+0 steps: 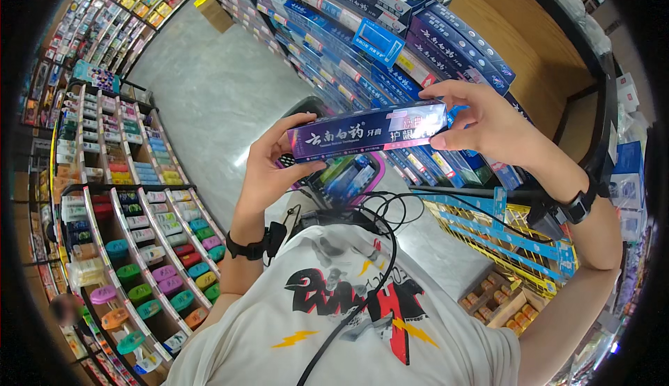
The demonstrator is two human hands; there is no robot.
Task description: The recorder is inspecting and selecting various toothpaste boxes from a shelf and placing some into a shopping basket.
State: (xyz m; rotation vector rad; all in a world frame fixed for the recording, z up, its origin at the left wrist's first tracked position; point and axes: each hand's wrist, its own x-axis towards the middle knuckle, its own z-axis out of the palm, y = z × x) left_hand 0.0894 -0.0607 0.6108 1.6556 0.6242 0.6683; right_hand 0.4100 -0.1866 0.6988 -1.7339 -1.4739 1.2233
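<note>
A long dark-blue and purple toothpaste box point(360, 134) is held level in front of me, its printed face turned up to the camera. My left hand point(272, 153) grips its left end between thumb and fingers. At the other end, the thumb and fingers of my right hand point(478, 119) pinch the box. Just beyond it stand shelves with stacked toothpaste boxes point(454, 46), several in similar packaging. Below the held box, a pink-rimmed shopping basket point(377, 174) with packaged goods in it is partly hidden by my left hand and the box.
Tiered shelves point(141, 224) with colourful packaged goods line the left side. A yellow wire rack point(491, 245) and an open carton of jars point(502, 300) stand low on the right. Black cable point(400, 208) loops before my waist. Grey floor point(209, 77) runs between the shelves.
</note>
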